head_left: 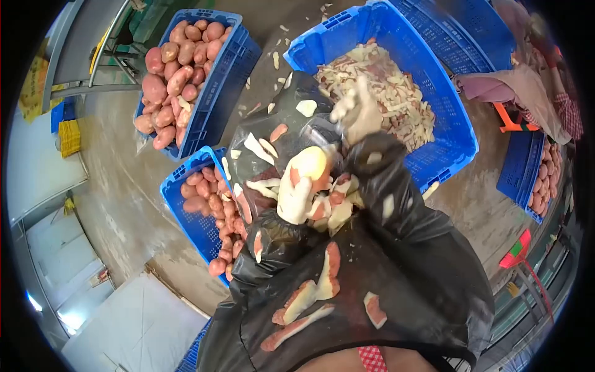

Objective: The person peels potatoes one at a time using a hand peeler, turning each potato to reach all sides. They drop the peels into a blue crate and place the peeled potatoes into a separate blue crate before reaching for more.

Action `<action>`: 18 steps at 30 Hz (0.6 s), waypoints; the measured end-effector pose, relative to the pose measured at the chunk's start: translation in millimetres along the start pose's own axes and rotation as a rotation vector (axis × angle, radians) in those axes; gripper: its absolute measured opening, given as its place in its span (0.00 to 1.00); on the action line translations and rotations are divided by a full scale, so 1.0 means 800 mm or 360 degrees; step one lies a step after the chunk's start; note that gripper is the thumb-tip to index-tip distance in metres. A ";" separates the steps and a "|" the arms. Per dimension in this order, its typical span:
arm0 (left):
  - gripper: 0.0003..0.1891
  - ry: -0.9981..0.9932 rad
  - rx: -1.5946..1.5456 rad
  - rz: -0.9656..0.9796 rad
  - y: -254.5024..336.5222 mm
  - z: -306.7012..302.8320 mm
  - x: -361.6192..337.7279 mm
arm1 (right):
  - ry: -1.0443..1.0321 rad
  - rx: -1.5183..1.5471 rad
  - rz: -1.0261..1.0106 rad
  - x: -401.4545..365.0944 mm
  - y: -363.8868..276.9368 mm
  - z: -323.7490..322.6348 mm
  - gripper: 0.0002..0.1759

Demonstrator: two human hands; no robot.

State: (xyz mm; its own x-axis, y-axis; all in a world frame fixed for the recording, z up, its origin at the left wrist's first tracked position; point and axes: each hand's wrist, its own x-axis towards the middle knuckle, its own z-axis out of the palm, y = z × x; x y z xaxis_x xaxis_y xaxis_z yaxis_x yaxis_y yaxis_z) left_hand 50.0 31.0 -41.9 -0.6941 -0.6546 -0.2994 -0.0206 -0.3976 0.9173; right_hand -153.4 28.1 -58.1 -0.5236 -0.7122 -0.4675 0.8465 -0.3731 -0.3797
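My left hand (294, 199), in a pale glove, is wrapped round a partly peeled potato (310, 163); pale flesh shows on top and red skin lower down. Beyond it, my right hand (361, 115), also gloved, is smeared by motion near the edge of the peel-filled crate. Whether it holds a tool, I cannot make out. Strips of potato peel (305, 299) with red skin and pale flesh lie scattered over my black apron (347, 260), and more are heaped in my lap just right of the held potato.
A large blue crate (455, 124) of peelings stands at the front right. Blue crates of unpeeled red potatoes (166, 80) stand at the left, one (180, 214) close to my left arm. Another person's checked sleeve (567, 115) and a crate (514, 180) of potatoes are at the right.
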 end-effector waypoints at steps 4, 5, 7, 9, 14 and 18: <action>0.42 0.0006 -0.0647 -0.0008 -0.008 0.017 -0.012 | -0.0523 0.0485 0.0242 -0.037 -0.006 0.011 0.22; 0.42 0.0012 -0.0712 -0.0042 0.000 0.024 -0.017 | -0.0438 0.0391 0.0217 -0.041 -0.001 0.014 0.22; 0.37 -0.0148 -0.0816 -0.0019 0.014 0.024 -0.012 | -0.0383 0.0292 0.0185 -0.036 -0.001 0.018 0.22; 0.34 -0.0069 -0.0602 0.0064 0.025 0.025 -0.010 | -0.0384 0.0339 0.0267 -0.025 0.002 0.012 0.22; 0.36 -0.0113 0.0522 -0.0292 0.054 0.033 -0.012 | -0.0384 -0.0057 0.0577 -0.059 -0.004 0.045 0.22; 0.35 -0.0121 0.0073 -0.0396 0.048 0.036 0.003 | -0.0163 -0.0177 0.0426 -0.003 -0.010 -0.006 0.20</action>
State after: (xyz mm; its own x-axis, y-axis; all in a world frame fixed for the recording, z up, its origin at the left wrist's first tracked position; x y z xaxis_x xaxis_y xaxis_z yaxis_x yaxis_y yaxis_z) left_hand 27.1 32.3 0.1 -0.7156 -0.4896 -0.4982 -0.2287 -0.5096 0.8294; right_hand -159.7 35.4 -57.8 -0.2659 -0.8348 -0.4821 0.9346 -0.1006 -0.3413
